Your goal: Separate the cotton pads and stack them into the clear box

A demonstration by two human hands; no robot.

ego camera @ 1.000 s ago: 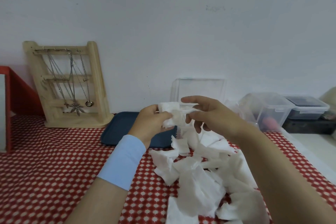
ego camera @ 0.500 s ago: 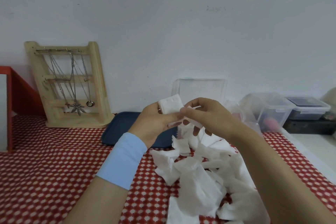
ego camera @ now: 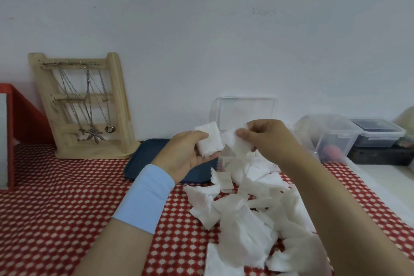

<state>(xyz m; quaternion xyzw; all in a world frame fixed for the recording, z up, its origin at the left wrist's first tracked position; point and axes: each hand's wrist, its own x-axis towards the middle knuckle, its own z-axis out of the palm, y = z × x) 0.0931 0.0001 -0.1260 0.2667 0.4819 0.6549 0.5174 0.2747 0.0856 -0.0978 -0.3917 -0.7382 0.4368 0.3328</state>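
My left hand (ego camera: 186, 154) holds a small stack of white cotton pads (ego camera: 208, 141), thumb on top. My right hand (ego camera: 268, 139) pinches a thin single cotton pad (ego camera: 233, 141) just right of the stack, pulled apart from it. Both hands hover in front of the clear box (ego camera: 244, 110), whose open lid stands up against the wall; its lower part is mostly hidden behind the hands. A loose heap of separated pads (ego camera: 251, 215) lies on the red patterned cloth below my right forearm.
A dark blue tray (ego camera: 147, 159) lies behind my left hand. A wooden necklace stand (ego camera: 83, 105) leans on the wall at left, beside a red frame (ego camera: 24, 119). Clear lidded containers (ego camera: 331, 134) stand at right, near the cloth's right edge.
The hands have drawn apart: my right hand peeled one thin pad off the stack and moved it right, while my left hand keeps the stack.
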